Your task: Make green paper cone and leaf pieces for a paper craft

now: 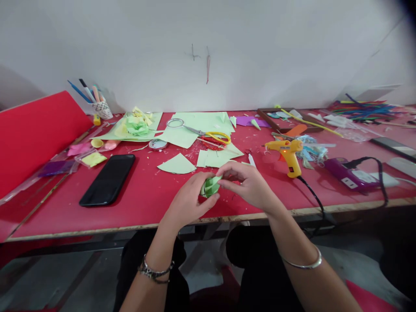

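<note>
Over the front of the red table, my left hand (pixel 190 199) is wrapped round a rolled piece of light green paper (pixel 210 186), with thumb below and fingers behind. At the paper's upper right edge, my right hand (pixel 245 184) pinches it between thumb and fingertips. Dark lines run along the paper's rim. Just beyond my hands lie a fan-shaped green paper piece (pixel 177 164) and more cut green paper (pixel 211 159). Scissors with yellow handles (pixel 217 136) rest on the green sheets farther back.
A black phone (pixel 108 180) lies to the left. A yellow glue gun (pixel 289 154) with a lit orange light stands at the right, its cord running over the front edge near a purple power box (pixel 351 173). A pen cup (pixel 102 107) stands at the back left.
</note>
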A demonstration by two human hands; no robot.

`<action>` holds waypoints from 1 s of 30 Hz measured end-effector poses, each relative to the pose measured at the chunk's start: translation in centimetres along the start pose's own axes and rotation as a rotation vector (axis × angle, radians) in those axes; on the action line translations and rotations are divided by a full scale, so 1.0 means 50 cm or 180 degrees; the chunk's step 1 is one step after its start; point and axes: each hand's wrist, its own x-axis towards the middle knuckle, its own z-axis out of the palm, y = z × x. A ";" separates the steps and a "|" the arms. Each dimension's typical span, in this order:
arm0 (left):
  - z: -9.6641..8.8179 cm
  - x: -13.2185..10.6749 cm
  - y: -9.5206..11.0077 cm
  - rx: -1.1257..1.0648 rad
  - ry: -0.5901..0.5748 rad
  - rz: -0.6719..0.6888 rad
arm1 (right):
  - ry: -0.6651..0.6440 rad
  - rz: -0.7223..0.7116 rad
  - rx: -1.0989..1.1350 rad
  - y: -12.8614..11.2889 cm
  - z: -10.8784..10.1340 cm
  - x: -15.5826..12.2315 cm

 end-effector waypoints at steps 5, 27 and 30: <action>0.002 0.004 0.005 -0.0084 0.0007 0.0006 | 0.0174 -0.0063 -0.0202 -0.004 0.006 -0.001; 0.015 0.009 0.006 -0.0132 0.0158 -0.0338 | 0.0310 0.0292 0.0436 -0.020 0.045 -0.001; 0.008 0.007 0.012 -0.0495 0.0122 -0.0301 | -0.0096 0.0269 0.0753 -0.025 0.033 -0.002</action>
